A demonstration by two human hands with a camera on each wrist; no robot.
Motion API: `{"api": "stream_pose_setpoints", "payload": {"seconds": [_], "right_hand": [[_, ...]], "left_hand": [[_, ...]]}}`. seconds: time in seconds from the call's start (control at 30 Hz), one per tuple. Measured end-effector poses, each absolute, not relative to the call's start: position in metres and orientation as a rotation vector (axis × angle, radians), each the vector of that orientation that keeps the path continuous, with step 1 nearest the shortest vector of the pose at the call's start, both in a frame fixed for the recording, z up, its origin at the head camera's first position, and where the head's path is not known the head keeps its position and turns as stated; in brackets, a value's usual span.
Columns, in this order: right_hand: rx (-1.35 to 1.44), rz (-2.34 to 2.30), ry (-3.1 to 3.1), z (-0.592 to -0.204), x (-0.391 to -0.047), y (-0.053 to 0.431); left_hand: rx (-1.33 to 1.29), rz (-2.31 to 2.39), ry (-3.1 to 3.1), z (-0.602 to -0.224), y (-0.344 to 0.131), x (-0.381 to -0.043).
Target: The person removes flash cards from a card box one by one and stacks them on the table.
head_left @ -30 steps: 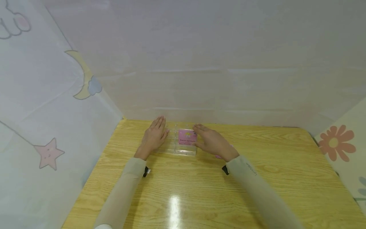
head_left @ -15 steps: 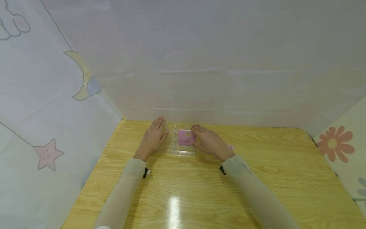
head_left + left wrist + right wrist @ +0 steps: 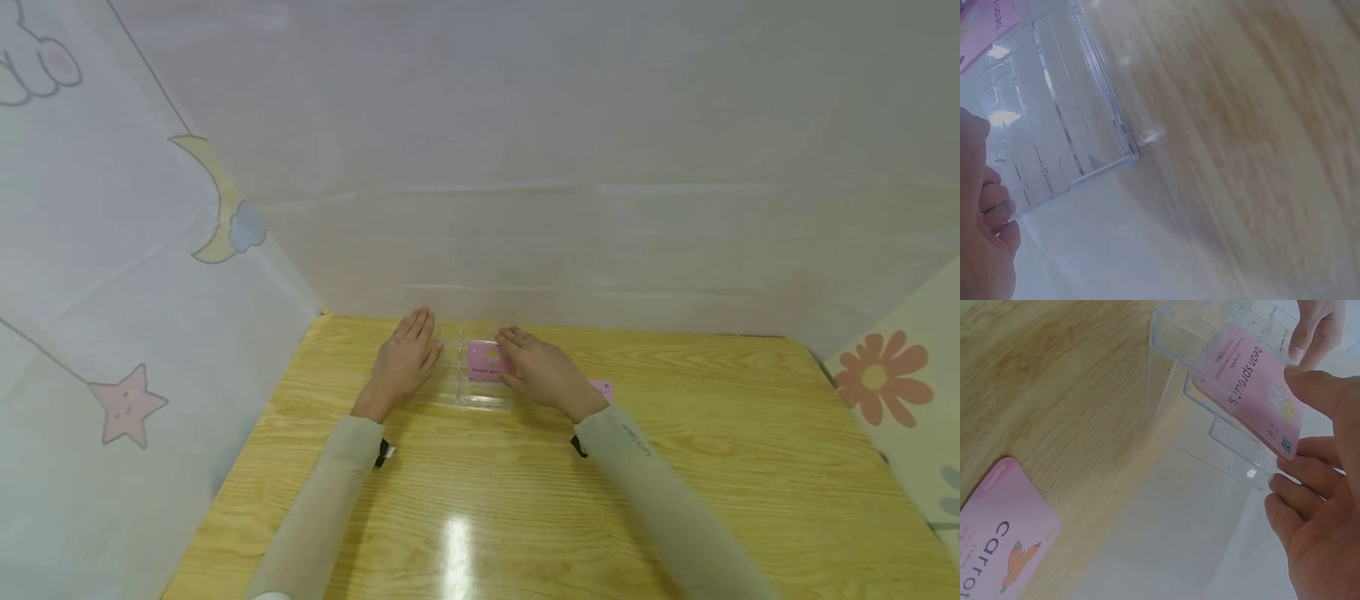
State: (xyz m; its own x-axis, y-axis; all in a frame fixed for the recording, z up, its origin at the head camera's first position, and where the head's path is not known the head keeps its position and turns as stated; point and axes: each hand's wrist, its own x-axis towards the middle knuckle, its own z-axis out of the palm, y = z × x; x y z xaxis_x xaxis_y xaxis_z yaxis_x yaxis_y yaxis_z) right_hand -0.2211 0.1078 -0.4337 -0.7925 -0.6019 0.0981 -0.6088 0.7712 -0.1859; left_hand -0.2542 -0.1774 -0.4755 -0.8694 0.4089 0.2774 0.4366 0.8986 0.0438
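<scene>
A clear plastic card holder (image 3: 486,400) with several slots stands at the back of the table. My left hand (image 3: 401,360) holds its left side, thumb over the front and fingertips at the edge in the left wrist view. A pink bean sprouts card (image 3: 1254,381) leans in the holder. At the card's right edge is my right hand (image 3: 543,371), with the thumb touching the card's side. Its other fingers (image 3: 1300,487) lie loosely bent beside the holder's corner. A pink carrot card (image 3: 1007,540) lies flat on the table behind the right wrist.
The wooden table (image 3: 480,483) meets a pale cloth wall (image 3: 525,242) just behind the holder. More cloth, printed with a moon, a star (image 3: 129,406) and a flower (image 3: 883,377), hangs at both sides.
My right hand has slid slightly left over the bean sprouts card and covers more of its right part. More of the carrot card shows by the right wrist. The left hand has stayed put.
</scene>
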Motion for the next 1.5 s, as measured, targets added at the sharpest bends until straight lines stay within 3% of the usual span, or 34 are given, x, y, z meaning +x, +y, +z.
{"api": "stream_pose_setpoints", "payload": {"seconds": [1.5], "right_hand": [[1.019, 0.198, -2.737, -0.454, -0.227, 0.100]], "left_hand": [[-0.597, -0.181, -2.813, -0.476, -0.180, -0.254]]}}
